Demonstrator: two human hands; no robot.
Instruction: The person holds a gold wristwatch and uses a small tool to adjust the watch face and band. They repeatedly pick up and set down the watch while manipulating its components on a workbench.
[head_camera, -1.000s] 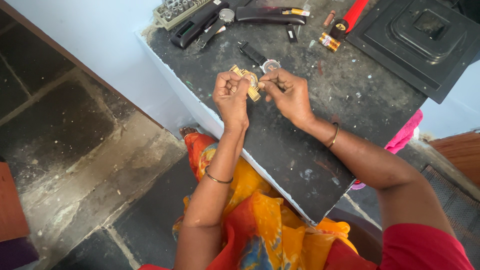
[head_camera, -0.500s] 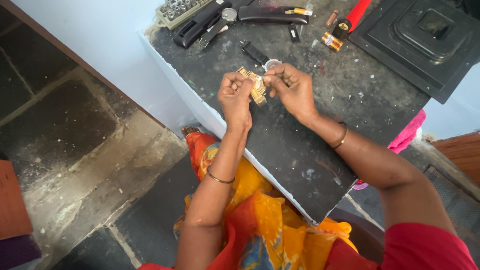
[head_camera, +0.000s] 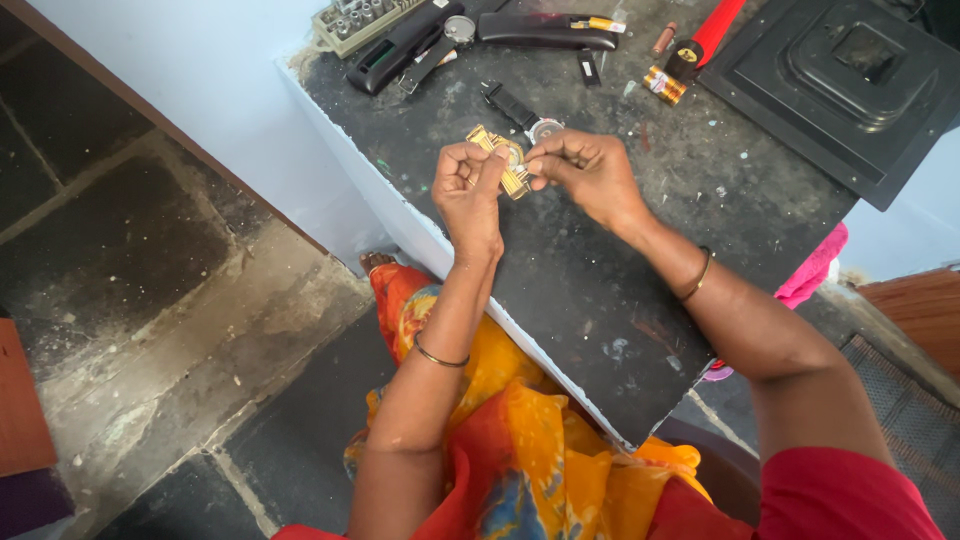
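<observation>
L hand (head_camera: 468, 190) & R hand (head_camera: 588, 172) pinch a gold wristwatch (head_camera: 505, 160) above dark worktable (head_camera: 600, 290); black-strap watch (head_camera: 522, 112) lies just behind; red-handled tool (head_camera: 708, 35), batteries (head_camera: 664, 84) further back

Two hands: left hand (head_camera: 468, 190) and right hand (head_camera: 588, 172), one gold watch (head_camera: 505, 160) between them. Beyond the hands: one black-strapped watch (head_camera: 525, 115), two small batteries (head_camera: 664, 84), one black square clock back (head_camera: 850, 75)
</observation>
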